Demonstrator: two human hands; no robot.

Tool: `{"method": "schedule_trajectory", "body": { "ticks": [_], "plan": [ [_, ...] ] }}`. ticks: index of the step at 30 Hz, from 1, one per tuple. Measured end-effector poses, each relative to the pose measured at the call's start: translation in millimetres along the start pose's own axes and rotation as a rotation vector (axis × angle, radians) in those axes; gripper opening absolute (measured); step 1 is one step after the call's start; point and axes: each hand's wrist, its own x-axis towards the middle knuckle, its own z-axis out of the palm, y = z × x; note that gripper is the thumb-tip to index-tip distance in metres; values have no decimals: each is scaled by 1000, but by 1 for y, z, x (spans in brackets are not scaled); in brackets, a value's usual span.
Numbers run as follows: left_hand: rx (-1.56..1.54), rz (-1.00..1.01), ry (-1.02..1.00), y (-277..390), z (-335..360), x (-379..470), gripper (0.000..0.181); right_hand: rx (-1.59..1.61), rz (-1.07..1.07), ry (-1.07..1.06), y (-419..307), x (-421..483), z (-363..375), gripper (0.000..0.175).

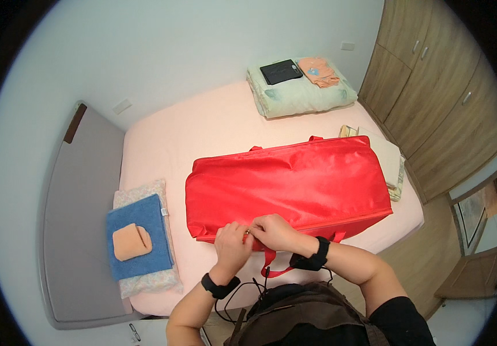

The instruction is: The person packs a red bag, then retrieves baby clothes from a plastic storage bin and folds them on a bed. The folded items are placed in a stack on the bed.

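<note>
A large red fabric storage bag (291,181) lies across the bed, its zipped edge towards me. My left hand (234,246) is at the near edge, left of the middle, with its fingers on the fabric beside a small metal piece that looks like a zipper pull (247,232). Close against it, my right hand (276,233) pinches at the same small piece with thumb and forefinger. A red strap handle (270,264) hangs down from the near side below my right hand. My fingers partly hide the zipper.
A pillow (140,199) with a folded blue towel (136,216) and an orange cloth (129,243) is at the left. At the back, a folded quilt (291,101) bears a black flat item (281,72) and orange clothing (320,73). Folded bedding (382,155) touches the bag's right end.
</note>
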Motion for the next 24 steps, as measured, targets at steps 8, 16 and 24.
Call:
{"method": "schedule_trajectory", "body": {
  "ticks": [8,16,24],
  "plan": [
    [-147,-256,81,6,2,-3,3,-417,-504,228,37,-52,-36,24],
    [41,-202,281,9,-9,-10,8,-488,-593,245,61,-53,-35,27],
    [-230,-368,402,-55,-30,-31,10,-537,-549,249,60,-48,-29,23]
  ]
}}
